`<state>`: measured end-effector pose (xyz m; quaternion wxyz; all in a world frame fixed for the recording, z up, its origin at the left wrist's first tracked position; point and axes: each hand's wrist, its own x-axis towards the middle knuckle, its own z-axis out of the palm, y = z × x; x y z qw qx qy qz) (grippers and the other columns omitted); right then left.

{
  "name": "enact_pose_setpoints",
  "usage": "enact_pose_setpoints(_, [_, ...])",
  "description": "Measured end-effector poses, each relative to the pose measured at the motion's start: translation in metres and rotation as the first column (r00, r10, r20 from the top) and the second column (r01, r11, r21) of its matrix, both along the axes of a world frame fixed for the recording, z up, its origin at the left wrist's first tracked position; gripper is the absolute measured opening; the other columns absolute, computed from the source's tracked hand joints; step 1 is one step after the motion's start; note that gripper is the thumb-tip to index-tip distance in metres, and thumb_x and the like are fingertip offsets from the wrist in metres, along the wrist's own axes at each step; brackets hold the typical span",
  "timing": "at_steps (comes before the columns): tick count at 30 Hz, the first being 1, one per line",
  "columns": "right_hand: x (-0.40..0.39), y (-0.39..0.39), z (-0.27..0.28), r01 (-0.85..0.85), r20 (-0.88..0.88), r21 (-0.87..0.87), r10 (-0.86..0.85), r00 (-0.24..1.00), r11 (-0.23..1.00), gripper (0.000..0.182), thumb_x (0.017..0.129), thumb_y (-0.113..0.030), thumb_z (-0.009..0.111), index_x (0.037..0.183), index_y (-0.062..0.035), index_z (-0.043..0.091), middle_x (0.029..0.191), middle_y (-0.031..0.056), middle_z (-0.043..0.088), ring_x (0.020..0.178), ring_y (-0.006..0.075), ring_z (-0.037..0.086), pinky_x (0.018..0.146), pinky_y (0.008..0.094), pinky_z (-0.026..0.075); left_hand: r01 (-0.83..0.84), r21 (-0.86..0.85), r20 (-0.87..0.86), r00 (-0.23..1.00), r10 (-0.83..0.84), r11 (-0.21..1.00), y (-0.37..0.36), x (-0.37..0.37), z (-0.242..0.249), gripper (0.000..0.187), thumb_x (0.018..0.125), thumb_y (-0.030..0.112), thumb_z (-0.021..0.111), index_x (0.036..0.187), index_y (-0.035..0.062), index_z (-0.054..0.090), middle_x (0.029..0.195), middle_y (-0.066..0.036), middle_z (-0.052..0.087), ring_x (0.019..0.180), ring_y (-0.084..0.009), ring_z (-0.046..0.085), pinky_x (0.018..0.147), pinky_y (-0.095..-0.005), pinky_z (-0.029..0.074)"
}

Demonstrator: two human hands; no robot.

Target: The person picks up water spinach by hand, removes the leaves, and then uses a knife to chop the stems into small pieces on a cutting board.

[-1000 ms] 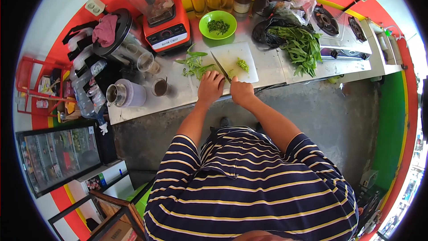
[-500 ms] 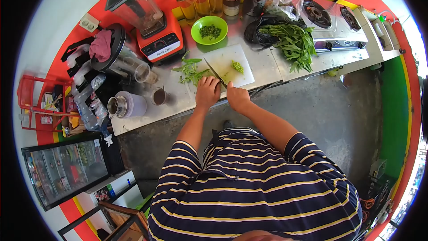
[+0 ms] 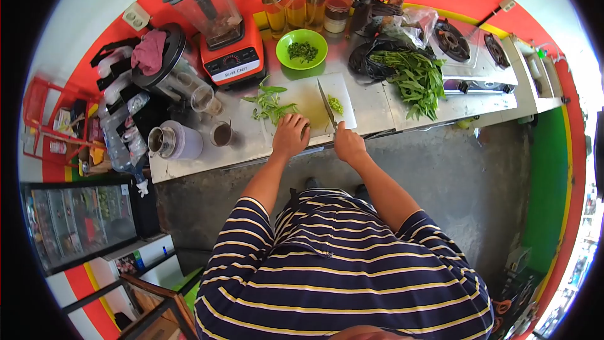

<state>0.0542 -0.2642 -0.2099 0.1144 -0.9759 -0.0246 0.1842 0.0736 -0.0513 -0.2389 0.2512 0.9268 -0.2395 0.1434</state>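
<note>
On the metal counter lies a white cutting board. My left hand is closed over leafy greens at the board's left side, fingers together; the part under my palm is hidden. In my right hand, at the board's near edge, is the handle of a knife, its blade pointing away from me across the board. A small pile of chopped green pieces sits just right of the blade. Behind the board stands a green bowl containing chopped greens.
A red blender and pump bottles stand at the back. To the right are a bunch of leafy greens, a black plastic bag and a gas stove. Cups and a metal-mouthed flask occupy the left.
The knife has moved right, away from my left hand, and its blade now lies beside the chopped pile. My left hand stays over the greens. The camera view has shifted slightly.
</note>
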Motion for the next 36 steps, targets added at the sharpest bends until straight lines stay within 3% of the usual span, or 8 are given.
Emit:
enact_pose_setpoints(5, [-0.010, 0.004, 0.010, -0.010, -0.020, 0.193, 0.015, 1.000, 0.981, 0.043, 0.090, -0.016, 0.060, 0.123, 0.0056, 0.043, 0.099, 0.0320, 0.069, 0.092, 0.0488, 0.069, 0.082, 0.0549, 0.055, 0.001, -0.022, 0.026, 1.000, 0.000, 1.000, 0.000, -0.001, 0.000, 0.027, 0.083, 0.021, 0.067, 0.107, 0.0077, 0.064, 0.108, -0.007, 0.060, 0.106, -0.0285, 0.052, 0.093, -0.0446, 0.040])
enact_pose_setpoints(8, [-0.012, 0.011, 0.010, -0.060, -0.011, 0.227, 0.065, 0.998, 0.972, 0.039, 0.088, -0.018, 0.062, 0.117, 0.0044, 0.047, 0.096, 0.0325, 0.068, 0.090, 0.0495, 0.068, 0.082, 0.0553, 0.055, -0.123, 0.005, 0.013, 0.992, 0.123, 0.992, -0.003, -0.005, 0.004, 0.032, 0.082, 0.025, 0.068, 0.108, 0.0080, 0.063, 0.110, -0.006, 0.060, 0.108, -0.0272, 0.051, 0.095, -0.0457, 0.036])
enact_pose_setpoints(11, [-0.011, 0.016, 0.006, -0.102, 0.018, 0.241, 0.100, 0.995, 0.965, 0.035, 0.088, -0.017, 0.061, 0.112, 0.0034, 0.048, 0.094, 0.0321, 0.068, 0.089, 0.0498, 0.068, 0.081, 0.0556, 0.056, -0.175, -0.002, -0.002, 0.985, 0.175, 0.985, -0.001, -0.003, 0.001, 0.033, 0.081, 0.029, 0.069, 0.106, 0.0085, 0.063, 0.108, -0.006, 0.059, 0.109, -0.0262, 0.050, 0.095, -0.0463, 0.033])
enact_pose_setpoints(21, [-0.021, -0.014, 0.015, -0.020, -0.020, 0.263, 0.027, 0.999, 0.965, 0.035, 0.088, -0.019, 0.063, 0.113, 0.0007, 0.049, 0.094, 0.0320, 0.068, 0.089, 0.0512, 0.067, 0.081, 0.0583, 0.053, -0.079, -0.005, 0.023, 0.997, 0.079, 0.997, 0.002, 0.003, -0.010, 0.016, 0.092, 0.020, 0.062, 0.103, 0.0087, 0.062, 0.099, -0.007, 0.059, 0.101, -0.0276, 0.054, 0.090, -0.0424, 0.042])
enact_pose_setpoints(24, [-0.026, -0.021, 0.010, -0.121, 0.057, 0.290, 0.109, 0.992, 0.949, 0.034, 0.088, -0.020, 0.063, 0.113, -0.0013, 0.049, 0.094, 0.0309, 0.068, 0.090, 0.0516, 0.066, 0.082, 0.0593, 0.052, -0.093, -0.022, 0.016, 0.996, 0.093, 0.995, 0.001, 0.001, -0.009, 0.016, 0.091, 0.020, 0.063, 0.104, 0.0090, 0.063, 0.099, -0.007, 0.060, 0.101, -0.0273, 0.054, 0.089, -0.0422, 0.043])
enact_pose_setpoints(26, [-0.027, -0.020, 0.015, -0.141, -0.073, 0.271, 0.167, 0.983, 0.952, 0.034, 0.087, -0.019, 0.063, 0.113, -0.0022, 0.049, 0.094, 0.0306, 0.069, 0.091, 0.0515, 0.065, 0.082, 0.0596, 0.051, -0.110, -0.026, 0.002, 0.994, 0.110, 0.994, 0.001, 0.002, -0.007, 0.017, 0.091, 0.020, 0.064, 0.104, 0.0093, 0.063, 0.100, -0.006, 0.060, 0.101, -0.0271, 0.055, 0.089, -0.0420, 0.043])
enact_pose_setpoints(28, [-0.028, -0.021, 0.014, -0.137, -0.086, 0.272, 0.166, 0.982, 0.952, 0.034, 0.087, -0.018, 0.063, 0.114, -0.0019, 0.049, 0.094, 0.0310, 0.068, 0.091, 0.0513, 0.065, 0.082, 0.0593, 0.051, -0.089, -0.017, 0.028, 0.996, 0.089, 0.996, 0.002, 0.002, -0.007, 0.018, 0.087, 0.016, 0.068, 0.102, 0.0088, 0.065, 0.099, -0.006, 0.061, 0.100, -0.0278, 0.055, 0.088, -0.0421, 0.043])
enact_pose_setpoints(36, [-0.026, -0.012, 0.020, -0.145, -0.098, 0.213, 0.168, 0.981, 0.966, 0.035, 0.088, -0.018, 0.061, 0.116, -0.0011, 0.048, 0.092, 0.0302, 0.069, 0.090, 0.0502, 0.066, 0.080, 0.0596, 0.052, -0.072, -0.040, 0.057, 0.996, 0.074, 0.997, 0.002, 0.003, -0.010, 0.014, 0.088, 0.016, 0.068, 0.099, 0.0089, 0.067, 0.099, -0.005, 0.060, 0.100, -0.0269, 0.055, 0.088, -0.0416, 0.044])
